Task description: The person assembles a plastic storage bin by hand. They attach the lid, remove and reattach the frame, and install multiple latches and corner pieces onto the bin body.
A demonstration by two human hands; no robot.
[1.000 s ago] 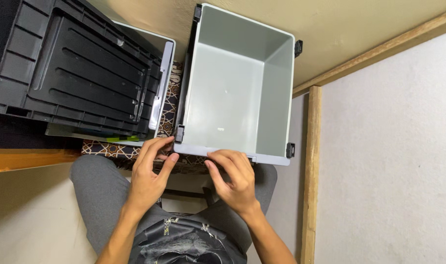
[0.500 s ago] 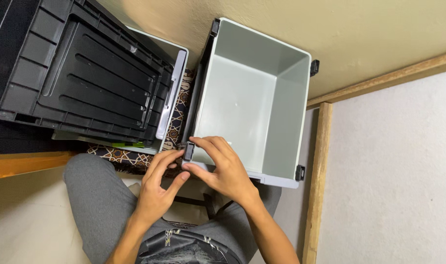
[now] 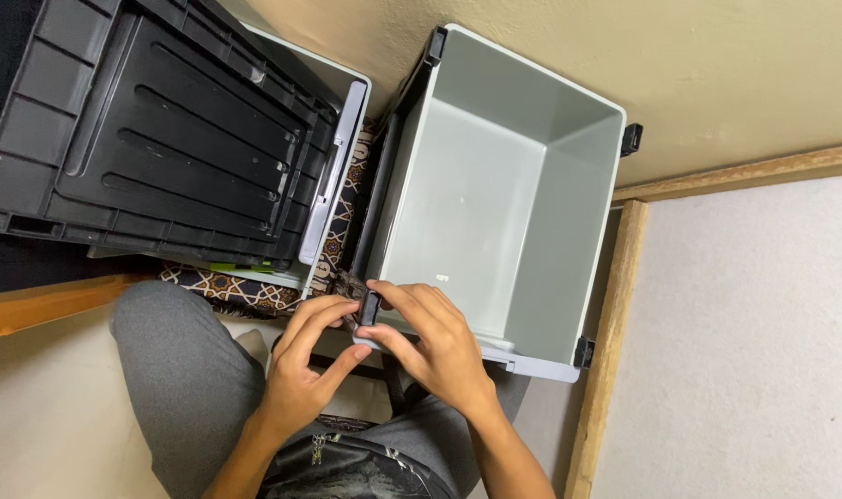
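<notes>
An empty grey plastic bin with black corner latches stands in front of me on a patterned cloth. My right hand grips the bin's near left corner, thumb and fingers pinched around the black latch there. My left hand is right beside it, fingertips touching the same corner from the left, holding nothing of its own. My grey-trousered knee is below the hands.
A black ribbed lid lies tilted over a second pale bin to the left. Patterned cloth shows beneath. A wooden beam runs along the right, a beige wall behind, an orange wooden edge at left.
My right hand has moved from the middle of the bin's near rim to its left corner latch and gripped it. The left hand closed in beside it. The view shifted slightly.
</notes>
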